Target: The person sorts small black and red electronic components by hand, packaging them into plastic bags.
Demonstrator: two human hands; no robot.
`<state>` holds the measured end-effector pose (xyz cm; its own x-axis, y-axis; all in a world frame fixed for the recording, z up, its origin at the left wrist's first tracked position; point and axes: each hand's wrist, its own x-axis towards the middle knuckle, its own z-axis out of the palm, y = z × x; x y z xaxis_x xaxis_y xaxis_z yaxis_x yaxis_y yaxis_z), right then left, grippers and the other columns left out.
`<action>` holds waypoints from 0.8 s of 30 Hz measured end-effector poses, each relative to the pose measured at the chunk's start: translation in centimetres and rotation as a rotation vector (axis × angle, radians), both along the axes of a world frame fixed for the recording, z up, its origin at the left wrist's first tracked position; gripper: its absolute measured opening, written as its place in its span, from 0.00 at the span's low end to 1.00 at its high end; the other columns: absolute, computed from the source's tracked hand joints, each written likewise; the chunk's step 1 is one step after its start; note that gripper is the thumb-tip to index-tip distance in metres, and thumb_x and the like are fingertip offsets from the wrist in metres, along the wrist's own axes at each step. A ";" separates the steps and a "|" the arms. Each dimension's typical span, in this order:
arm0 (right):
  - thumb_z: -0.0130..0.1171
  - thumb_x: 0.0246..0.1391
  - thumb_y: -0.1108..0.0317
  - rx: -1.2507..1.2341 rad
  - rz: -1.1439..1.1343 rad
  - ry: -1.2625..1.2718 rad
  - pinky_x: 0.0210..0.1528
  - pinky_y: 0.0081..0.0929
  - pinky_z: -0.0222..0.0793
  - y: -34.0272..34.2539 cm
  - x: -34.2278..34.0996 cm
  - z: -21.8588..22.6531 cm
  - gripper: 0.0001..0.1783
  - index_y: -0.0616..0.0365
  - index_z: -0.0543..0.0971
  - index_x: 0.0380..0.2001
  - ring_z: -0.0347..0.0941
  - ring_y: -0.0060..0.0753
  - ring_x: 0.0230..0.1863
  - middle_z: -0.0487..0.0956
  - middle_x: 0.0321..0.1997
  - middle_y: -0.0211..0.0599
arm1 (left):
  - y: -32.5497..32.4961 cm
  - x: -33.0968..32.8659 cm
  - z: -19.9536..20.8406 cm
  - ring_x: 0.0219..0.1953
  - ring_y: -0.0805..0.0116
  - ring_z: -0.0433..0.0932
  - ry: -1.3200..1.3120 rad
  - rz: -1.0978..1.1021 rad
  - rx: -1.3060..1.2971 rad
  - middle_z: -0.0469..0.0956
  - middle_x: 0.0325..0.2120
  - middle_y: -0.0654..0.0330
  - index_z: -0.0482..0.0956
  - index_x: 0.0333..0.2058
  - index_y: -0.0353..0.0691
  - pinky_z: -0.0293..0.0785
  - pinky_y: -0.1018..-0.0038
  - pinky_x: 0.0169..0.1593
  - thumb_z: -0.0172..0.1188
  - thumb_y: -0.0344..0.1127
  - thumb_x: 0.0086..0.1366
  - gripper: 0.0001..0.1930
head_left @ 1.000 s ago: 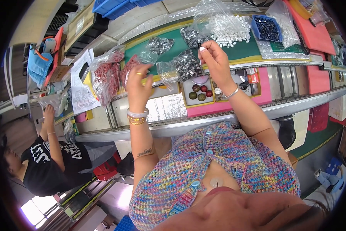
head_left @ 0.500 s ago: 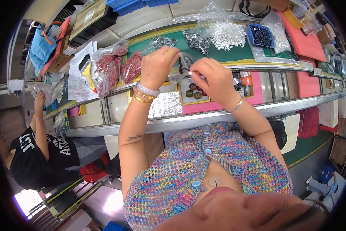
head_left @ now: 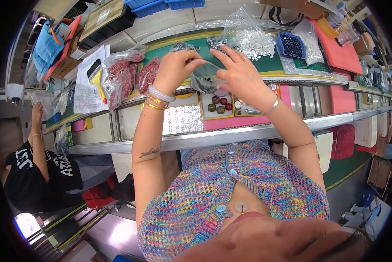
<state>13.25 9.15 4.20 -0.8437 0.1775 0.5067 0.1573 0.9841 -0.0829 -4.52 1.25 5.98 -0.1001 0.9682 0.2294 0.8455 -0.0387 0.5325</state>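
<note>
A clear plastic bag (head_left: 203,83) hangs between my hands, with small dark pieces low inside it. My left hand (head_left: 176,70) is closed in a pinch on the upper edge of the bag's mouth. My right hand (head_left: 245,77) is at the bag's other side with several fingers spread upward. Its thumb side touches or overlaps the bag's edge, and nothing shows held between the fingers. Below the bag stands a shallow yellow-edged tray (head_left: 219,116) holding dark green and red round pieces.
Behind my hands lie bags of red parts (head_left: 120,78), a bag of white pieces (head_left: 253,41) and a blue bin (head_left: 291,45) of dark parts. A metal rail (head_left: 178,142) runs along the near edge. Another person (head_left: 43,174) works at the left.
My right hand has unpinched from a dark piece and spread its fingers. The bag's mouth looks wider, with dark pieces lower in it. My left hand keeps its pinch.
</note>
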 end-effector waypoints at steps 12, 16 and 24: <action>0.59 0.37 0.73 -0.465 -0.021 0.082 0.30 0.24 0.67 0.3 1.6 -0.8 0.07 0.59 0.73 0.24 0.71 0.31 0.27 0.74 0.26 0.32 | -2.3 1.7 -8.3 0.28 0.79 0.73 -0.879 -0.010 0.166 0.77 0.25 0.62 0.76 0.34 0.34 0.69 0.85 0.32 0.50 0.31 0.59 0.09; 0.59 0.40 0.77 -0.929 -0.066 0.371 0.36 0.17 0.66 0.7 1.4 0.7 0.13 0.63 0.73 0.33 0.69 0.18 0.31 0.74 0.29 0.32 | -1.0 1.6 -5.1 0.24 0.80 0.74 -0.587 -0.006 0.404 0.77 0.22 0.62 0.77 0.31 0.34 0.68 0.84 0.27 0.51 0.33 0.59 0.09; 0.59 0.42 0.75 -1.207 -0.120 0.369 0.31 0.11 0.62 3.2 -0.3 -4.0 0.08 0.62 0.72 0.29 0.65 0.12 0.29 0.73 0.27 0.24 | 1.5 0.3 -6.7 0.23 0.78 0.74 -0.564 0.064 0.294 0.77 0.21 0.62 0.76 0.27 0.34 0.70 0.82 0.29 0.51 0.33 0.59 0.09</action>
